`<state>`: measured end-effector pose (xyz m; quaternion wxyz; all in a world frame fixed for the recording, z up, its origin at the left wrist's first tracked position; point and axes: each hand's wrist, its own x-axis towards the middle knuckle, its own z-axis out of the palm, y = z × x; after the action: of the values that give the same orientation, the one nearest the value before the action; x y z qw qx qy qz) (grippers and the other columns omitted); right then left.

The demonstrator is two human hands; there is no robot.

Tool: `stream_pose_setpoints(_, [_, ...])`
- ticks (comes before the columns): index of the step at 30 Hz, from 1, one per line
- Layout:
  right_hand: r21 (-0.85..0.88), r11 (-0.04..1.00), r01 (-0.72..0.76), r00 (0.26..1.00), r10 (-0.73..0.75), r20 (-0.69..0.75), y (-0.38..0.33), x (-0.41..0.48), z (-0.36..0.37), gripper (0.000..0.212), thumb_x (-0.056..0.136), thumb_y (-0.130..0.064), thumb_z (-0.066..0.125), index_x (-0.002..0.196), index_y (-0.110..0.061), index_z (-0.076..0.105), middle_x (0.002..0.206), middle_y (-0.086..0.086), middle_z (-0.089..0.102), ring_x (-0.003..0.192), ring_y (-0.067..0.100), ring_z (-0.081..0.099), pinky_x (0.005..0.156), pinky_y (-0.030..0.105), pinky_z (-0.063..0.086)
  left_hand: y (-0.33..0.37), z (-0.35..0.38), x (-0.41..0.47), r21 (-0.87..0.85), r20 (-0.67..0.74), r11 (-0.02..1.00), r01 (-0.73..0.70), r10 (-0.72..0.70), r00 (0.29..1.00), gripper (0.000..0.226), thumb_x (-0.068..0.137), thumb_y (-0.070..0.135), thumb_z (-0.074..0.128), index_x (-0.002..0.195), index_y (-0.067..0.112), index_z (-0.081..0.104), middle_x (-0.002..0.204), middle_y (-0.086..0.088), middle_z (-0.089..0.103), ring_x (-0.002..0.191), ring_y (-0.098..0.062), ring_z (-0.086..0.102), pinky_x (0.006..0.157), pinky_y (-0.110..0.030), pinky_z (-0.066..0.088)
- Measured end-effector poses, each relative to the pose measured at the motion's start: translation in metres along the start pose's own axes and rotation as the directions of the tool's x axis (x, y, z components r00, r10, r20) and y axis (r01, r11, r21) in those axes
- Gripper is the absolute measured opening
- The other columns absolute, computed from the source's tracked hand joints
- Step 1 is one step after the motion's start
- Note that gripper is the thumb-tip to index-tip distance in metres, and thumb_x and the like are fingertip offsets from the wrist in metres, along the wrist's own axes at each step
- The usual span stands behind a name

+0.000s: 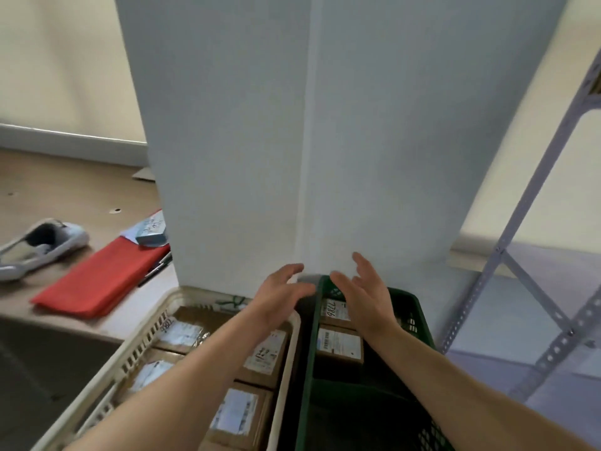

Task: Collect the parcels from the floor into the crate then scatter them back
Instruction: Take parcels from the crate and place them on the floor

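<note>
Two crates stand side by side below me. The beige crate [286,362] on the left holds several brown cardboard parcels [239,415] with white labels. The dark green crate [305,369] on the right holds two labelled parcels [340,345] at its far end. My left hand [281,294] hovers over the beige crate's far right corner, fingers spread, holding nothing. My right hand [364,294] hovers over the green crate's far end, fingers apart and empty. Both hands are raised toward the white pillar, slightly blurred.
A white pillar [325,141] rises right behind the crates. On the brown floor at left lie a red folder [100,278], a small blue-grey box [151,231] and a white shoe [39,245]. A grey metal shelf frame [533,255] stands at the right.
</note>
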<state>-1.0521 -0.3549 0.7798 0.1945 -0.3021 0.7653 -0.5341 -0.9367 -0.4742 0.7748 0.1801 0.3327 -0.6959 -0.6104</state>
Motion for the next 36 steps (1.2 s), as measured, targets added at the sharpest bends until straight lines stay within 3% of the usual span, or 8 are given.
stream_pose_setpoints(2, [-0.097, 0.989, 0.114, 0.992, -0.108, 0.061, -0.019, -0.013, 0.012, 0.074, 0.100, -0.040, 0.064, 0.163, -0.029, 0.027, 0.161, 0.005, 0.043, 0.146, 0.023, 0.042, 0.112, 0.035, 0.039, 0.006, -0.022, -0.022, 0.103, -0.058, 0.993, -0.064, 0.070, 0.996, 0.064, 0.089, 0.025, 0.070, 0.149, 0.024, 0.046, 0.156, 0.001, 0.039, 0.142, -0.020, 0.037, 0.118, -0.044, 0.033])
stream_pose_setpoints(6, [-0.228, 0.908, 0.352, 0.929, -0.308, 0.206, -0.046, -0.031, 0.041, 0.080, 0.096, -0.052, 0.064, 0.162, -0.030, 0.025, 0.169, -0.004, 0.028, 0.156, 0.017, 0.026, 0.125, 0.047, 0.028, 0.007, -0.068, -0.070, 0.346, -0.181, 0.935, -0.078, 0.148, 0.972, 0.072, 0.087, 0.037, 0.072, 0.152, 0.029, 0.040, 0.165, 0.004, 0.022, 0.148, -0.021, 0.030, 0.121, -0.045, 0.029])
stream_pose_setpoints(10, [-0.193, 0.858, 0.477, 0.847, -0.389, 0.363, -0.067, -0.050, 0.076, 0.096, 0.080, -0.072, 0.049, 0.162, -0.027, 0.027, 0.168, -0.003, 0.030, 0.154, 0.016, 0.029, 0.123, 0.042, 0.030, -0.001, -0.111, -0.129, 0.386, -0.350, 0.922, 0.011, 0.135, 0.927, 0.073, 0.089, 0.034, 0.074, 0.153, 0.022, 0.041, 0.165, 0.004, 0.022, 0.149, -0.015, 0.025, 0.117, -0.029, 0.021])
stream_pose_setpoints(13, [-0.142, 0.823, 0.550, 0.774, -0.437, 0.458, -0.076, -0.070, 0.103, 0.099, 0.079, -0.076, 0.049, 0.162, -0.026, 0.027, 0.169, -0.001, 0.030, 0.154, 0.019, 0.029, 0.123, 0.049, 0.032, -0.010, -0.130, -0.179, 0.402, -0.492, 0.908, 0.118, 0.105, 0.864, 0.073, 0.091, 0.039, 0.071, 0.153, 0.020, 0.039, 0.164, 0.002, 0.023, 0.150, -0.017, 0.022, 0.118, -0.032, 0.020])
stream_pose_setpoints(16, [-0.070, 0.790, 0.609, 0.683, -0.477, 0.553, -0.084, -0.097, 0.128, 0.100, 0.079, -0.072, 0.051, 0.163, -0.025, 0.026, 0.170, 0.000, 0.028, 0.154, 0.021, 0.030, 0.122, 0.046, 0.033, -0.023, -0.142, -0.231, 0.374, -0.616, 0.904, 0.205, 0.077, 0.784, 0.075, 0.090, 0.041, 0.070, 0.154, 0.017, 0.037, 0.163, 0.000, 0.022, 0.151, -0.020, 0.022, 0.119, -0.033, 0.021])
stream_pose_setpoints(21, [0.093, 0.751, 0.653, 0.506, -0.525, 0.684, -0.092, -0.159, 0.175, 0.094, 0.086, -0.072, 0.059, 0.163, -0.033, 0.022, 0.171, 0.002, 0.023, 0.157, 0.022, 0.024, 0.125, 0.049, 0.030, -0.053, -0.152, -0.334, 0.244, -0.808, 0.910, 0.335, 0.000, 0.589, 0.079, 0.088, 0.046, 0.072, 0.155, 0.022, 0.037, 0.168, -0.003, 0.015, 0.153, -0.019, 0.019, 0.119, -0.034, 0.022])
stream_pose_setpoints(25, [0.199, 0.708, 0.678, 0.347, -0.547, 0.762, -0.097, -0.224, 0.210, 0.097, 0.082, -0.075, 0.054, 0.164, -0.031, 0.026, 0.170, 0.001, 0.025, 0.157, 0.018, 0.024, 0.124, 0.038, 0.025, -0.075, -0.155, -0.419, 0.154, -0.904, 0.907, 0.391, -0.030, 0.427, 0.077, 0.088, 0.045, 0.073, 0.152, 0.020, 0.040, 0.166, -0.004, 0.021, 0.151, -0.018, 0.025, 0.121, -0.032, 0.023])
stream_pose_setpoints(36, [0.394, 0.630, 0.670, -0.013, -0.520, 0.854, -0.108, -0.442, 0.295, 0.081, 0.094, -0.051, 0.065, 0.163, -0.029, 0.029, 0.171, 0.001, 0.024, 0.158, 0.013, 0.016, 0.123, 0.029, 0.017, -0.148, -0.129, -0.671, -0.164, -0.983, 0.895, 0.415, -0.181, 0.002, 0.067, 0.090, 0.037, 0.073, 0.147, 0.014, 0.046, 0.157, 0.002, 0.035, 0.143, -0.011, 0.035, 0.104, -0.014, 0.022])
